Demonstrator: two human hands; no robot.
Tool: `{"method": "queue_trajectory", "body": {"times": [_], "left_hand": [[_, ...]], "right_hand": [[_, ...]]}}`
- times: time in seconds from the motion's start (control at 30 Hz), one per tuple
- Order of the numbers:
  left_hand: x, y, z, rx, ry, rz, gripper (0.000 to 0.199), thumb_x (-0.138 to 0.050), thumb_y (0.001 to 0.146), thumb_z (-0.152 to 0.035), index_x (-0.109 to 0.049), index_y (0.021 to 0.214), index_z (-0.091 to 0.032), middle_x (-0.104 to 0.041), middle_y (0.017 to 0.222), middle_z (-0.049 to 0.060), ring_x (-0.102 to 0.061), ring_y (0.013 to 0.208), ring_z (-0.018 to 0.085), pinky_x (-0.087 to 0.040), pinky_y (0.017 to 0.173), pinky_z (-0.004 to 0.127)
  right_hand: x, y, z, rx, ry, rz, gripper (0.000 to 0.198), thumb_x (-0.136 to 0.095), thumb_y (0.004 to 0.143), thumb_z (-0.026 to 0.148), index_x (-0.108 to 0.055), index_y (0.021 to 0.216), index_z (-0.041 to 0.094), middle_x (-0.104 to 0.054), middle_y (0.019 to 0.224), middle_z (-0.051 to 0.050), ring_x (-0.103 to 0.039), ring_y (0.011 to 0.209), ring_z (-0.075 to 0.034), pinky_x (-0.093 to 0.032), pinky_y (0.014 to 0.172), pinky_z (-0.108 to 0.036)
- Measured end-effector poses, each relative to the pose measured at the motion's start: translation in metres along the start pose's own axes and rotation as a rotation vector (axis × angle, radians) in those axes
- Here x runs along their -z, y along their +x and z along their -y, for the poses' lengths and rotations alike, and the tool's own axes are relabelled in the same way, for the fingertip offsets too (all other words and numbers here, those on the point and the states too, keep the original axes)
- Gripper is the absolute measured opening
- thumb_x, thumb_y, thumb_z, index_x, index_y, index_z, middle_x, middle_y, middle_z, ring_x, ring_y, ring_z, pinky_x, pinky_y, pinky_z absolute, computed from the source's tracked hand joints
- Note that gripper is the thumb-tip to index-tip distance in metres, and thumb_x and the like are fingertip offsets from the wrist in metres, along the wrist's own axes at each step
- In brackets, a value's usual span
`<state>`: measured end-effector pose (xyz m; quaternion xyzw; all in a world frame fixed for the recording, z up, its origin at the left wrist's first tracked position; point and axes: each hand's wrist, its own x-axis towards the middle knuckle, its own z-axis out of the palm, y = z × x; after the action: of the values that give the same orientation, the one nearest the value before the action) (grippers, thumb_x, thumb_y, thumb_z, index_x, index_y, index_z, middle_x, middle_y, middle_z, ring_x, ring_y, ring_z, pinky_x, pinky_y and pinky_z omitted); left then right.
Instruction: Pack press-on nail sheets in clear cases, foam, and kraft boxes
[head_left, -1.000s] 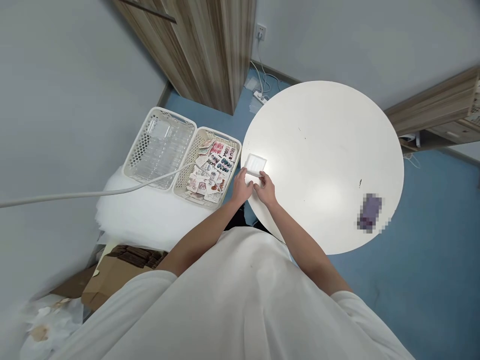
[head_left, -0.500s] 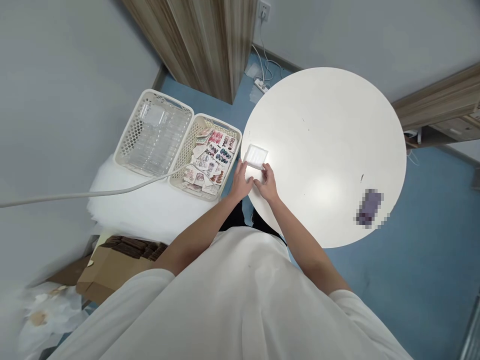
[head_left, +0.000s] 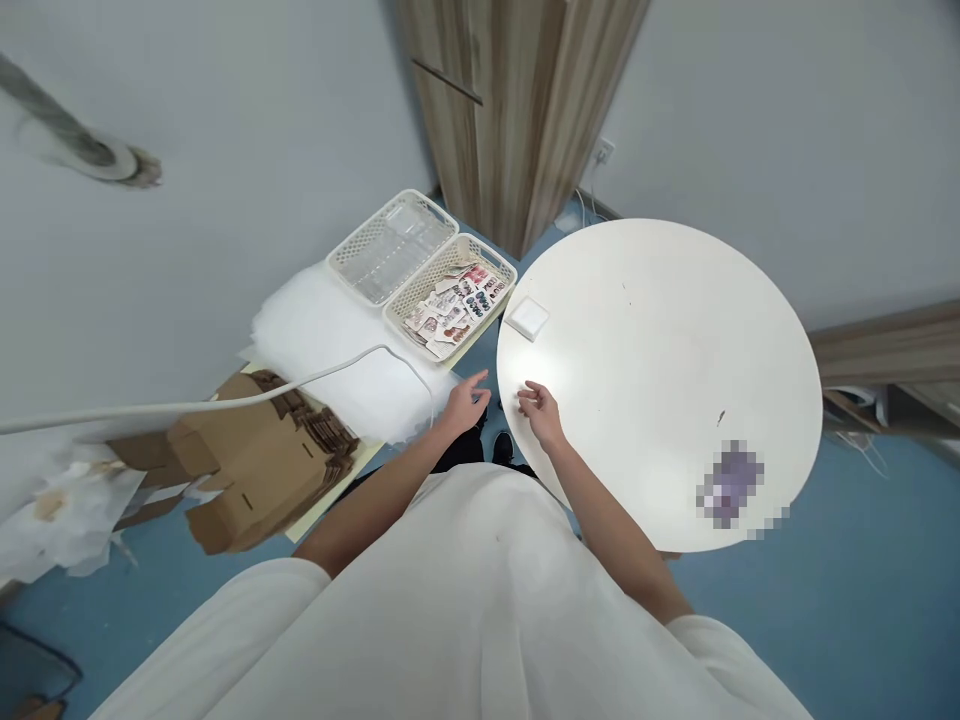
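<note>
A flat white square packet or box (head_left: 528,318) lies at the left edge of the round white table (head_left: 675,370), apart from both hands. My left hand (head_left: 466,402) hovers past the table's left edge, above the floor gap, fingers apart and holding nothing. Over the table's near left part is my right hand (head_left: 540,408), its fingers loosely bent and spread, with nothing in them. Nearest my left hand are a stack of white soft sheets (head_left: 322,330) and a basket (head_left: 409,345) of cards bearing colourful press-on nails.
Beside the card basket stands another basket (head_left: 352,262) holding clear plastic boxes. Folded brown cardboard (head_left: 262,460) sits lower left. A white cable (head_left: 225,405) crosses the left side. A blurred purple object (head_left: 733,482) lies at the table's right.
Both hands have let go of the white square packet and drawn back towards my body, my left hand off the table. The view has turned, showing more cardboard at left.
</note>
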<state>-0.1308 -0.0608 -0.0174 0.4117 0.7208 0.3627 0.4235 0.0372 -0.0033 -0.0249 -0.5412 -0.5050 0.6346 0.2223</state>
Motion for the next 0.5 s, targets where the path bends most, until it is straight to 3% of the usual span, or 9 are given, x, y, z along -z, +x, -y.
{"method": "queue_trajectory", "body": {"times": [0.13, 0.3, 0.5], "left_hand": [[0.002, -0.04, 0.005, 0.073, -0.02, -0.07, 0.04, -0.052, 0.08, -0.023, -0.052, 0.12, -0.017, -0.062, 0.114, 0.011, -0.065, 0.087, 0.017, -0.052, 0.081, 0.034], [0.006, -0.071, 0.021, 0.091, -0.082, -0.143, 0.036, -0.053, 0.079, -0.022, -0.055, 0.114, -0.014, -0.065, 0.107, 0.012, -0.065, 0.082, 0.015, -0.053, 0.078, 0.032], [0.037, -0.098, 0.039, 0.094, -0.086, -0.352, 0.034, -0.052, 0.08, -0.023, -0.055, 0.113, -0.016, -0.065, 0.104, 0.009, -0.064, 0.081, 0.014, -0.053, 0.076, 0.03]], "right_hand": [[-0.011, -0.02, -0.009, 0.054, -0.036, 0.105, 0.036, -0.053, 0.075, 0.037, -0.056, 0.105, 0.017, -0.063, 0.092, -0.006, -0.056, 0.065, -0.011, -0.051, 0.068, -0.031], [-0.037, -0.036, -0.018, 0.103, -0.163, 0.309, 0.029, -0.052, 0.074, 0.033, -0.059, 0.098, 0.018, -0.064, 0.086, -0.003, -0.055, 0.063, -0.011, -0.05, 0.065, -0.029], [-0.073, -0.039, -0.012, 0.204, -0.372, 0.506, 0.022, -0.052, 0.075, 0.031, -0.062, 0.091, 0.018, -0.049, 0.056, 0.005, -0.047, 0.051, -0.011, -0.044, 0.054, -0.025]]}}
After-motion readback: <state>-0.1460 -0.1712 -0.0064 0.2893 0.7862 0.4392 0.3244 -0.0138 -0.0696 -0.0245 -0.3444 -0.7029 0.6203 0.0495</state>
